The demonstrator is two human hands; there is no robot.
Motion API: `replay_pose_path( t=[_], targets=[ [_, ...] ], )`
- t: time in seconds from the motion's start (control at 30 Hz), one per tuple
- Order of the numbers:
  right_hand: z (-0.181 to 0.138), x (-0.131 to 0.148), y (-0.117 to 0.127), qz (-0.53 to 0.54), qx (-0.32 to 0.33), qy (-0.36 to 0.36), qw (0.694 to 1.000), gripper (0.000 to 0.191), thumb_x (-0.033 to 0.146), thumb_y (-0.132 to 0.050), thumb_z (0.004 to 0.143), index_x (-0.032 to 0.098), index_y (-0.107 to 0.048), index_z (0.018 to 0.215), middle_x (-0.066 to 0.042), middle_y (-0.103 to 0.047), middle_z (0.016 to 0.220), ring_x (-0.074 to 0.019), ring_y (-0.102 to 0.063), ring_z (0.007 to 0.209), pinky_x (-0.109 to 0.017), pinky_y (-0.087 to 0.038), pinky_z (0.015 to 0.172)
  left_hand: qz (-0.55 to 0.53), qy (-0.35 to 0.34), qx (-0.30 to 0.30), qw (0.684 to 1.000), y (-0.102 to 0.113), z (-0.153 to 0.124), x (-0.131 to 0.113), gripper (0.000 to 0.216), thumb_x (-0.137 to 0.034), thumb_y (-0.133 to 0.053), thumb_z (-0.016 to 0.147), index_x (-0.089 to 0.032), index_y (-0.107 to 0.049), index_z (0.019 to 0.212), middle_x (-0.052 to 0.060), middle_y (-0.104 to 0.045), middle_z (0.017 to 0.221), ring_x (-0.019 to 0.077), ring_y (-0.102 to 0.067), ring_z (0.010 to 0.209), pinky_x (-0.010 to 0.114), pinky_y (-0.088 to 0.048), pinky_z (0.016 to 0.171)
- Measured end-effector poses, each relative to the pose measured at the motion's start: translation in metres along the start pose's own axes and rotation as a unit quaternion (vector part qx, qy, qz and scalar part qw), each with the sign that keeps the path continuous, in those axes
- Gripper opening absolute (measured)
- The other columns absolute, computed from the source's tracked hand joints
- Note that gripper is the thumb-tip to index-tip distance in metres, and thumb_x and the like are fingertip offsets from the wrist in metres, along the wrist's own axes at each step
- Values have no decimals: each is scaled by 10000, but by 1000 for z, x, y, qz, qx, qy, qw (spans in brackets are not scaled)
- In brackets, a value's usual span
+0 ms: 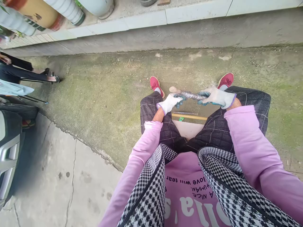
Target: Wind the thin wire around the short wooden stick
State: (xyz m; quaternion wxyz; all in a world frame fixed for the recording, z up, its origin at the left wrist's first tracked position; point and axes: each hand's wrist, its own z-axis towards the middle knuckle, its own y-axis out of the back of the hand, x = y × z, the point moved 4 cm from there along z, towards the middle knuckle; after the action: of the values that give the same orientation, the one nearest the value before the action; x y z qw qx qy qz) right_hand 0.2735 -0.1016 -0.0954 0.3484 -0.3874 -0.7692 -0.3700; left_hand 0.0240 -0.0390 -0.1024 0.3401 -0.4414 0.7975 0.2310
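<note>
Both my hands wear white work gloves with teal palms and grip a short stick (189, 95) held across in front of my knees. It has a pale, blunt tip at its left end and a shiny, silvery wrapped middle. My left hand (170, 102) is closed around it near the pale end. Closed over its other end is my right hand (216, 96), which hides that part. Below, between my thighs, lie a yellow rod (189, 117), a thin silvery rod (186, 113) and a small green piece (181, 119) by a pale flat surface (189, 128).
Flower pots (40, 14) stand on a white-tiled ledge (146, 21) ahead. At the far left a person's legs (28, 71) show beside a parked car's wheel (9, 154). Mossy ground (99, 94) meets a cracked concrete slab (78, 176).
</note>
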Motion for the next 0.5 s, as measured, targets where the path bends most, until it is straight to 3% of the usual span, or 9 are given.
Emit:
replay_pose_path(
  t=[0.13,0.23,0.37,0.5],
  targets=[
    [15,1,-3,-25,-70,-22,997,263,413,-897,837,237,-828,1020,-15,-750,851,-235,-692,829,-315,-529,740,60,-10,60,996,-13,-11,3,328,30,-736,1156,-144,-793,884,-34,-695,658,80,-572,561,191,-453,589],
    [25,-1,-2,-167,-107,-58,978,172,339,-859,931,232,-851,1066,-50,-787,897,-263,-736,876,-325,-552,772,108,-7,82,991,-19,-17,6,396,36,-758,1142,-156,-726,798,-48,-663,636,65,-517,534,194,-415,579],
    [27,-7,2,-346,-114,-122,923,228,241,-780,1022,217,-897,1215,-151,-858,1063,-338,-790,981,-393,-574,844,104,-17,43,994,-17,-14,7,359,27,-755,1115,-168,-721,815,-55,-639,634,85,-535,563,201,-425,604],
    [20,-12,0,-375,-54,-135,915,166,230,-805,1032,217,-900,1167,-158,-850,1010,-340,-788,923,-411,-564,827,79,-62,-10,995,-2,-3,6,259,5,-781,1035,-166,-766,842,-61,-642,671,100,-555,630,216,-441,665]
  ],
)
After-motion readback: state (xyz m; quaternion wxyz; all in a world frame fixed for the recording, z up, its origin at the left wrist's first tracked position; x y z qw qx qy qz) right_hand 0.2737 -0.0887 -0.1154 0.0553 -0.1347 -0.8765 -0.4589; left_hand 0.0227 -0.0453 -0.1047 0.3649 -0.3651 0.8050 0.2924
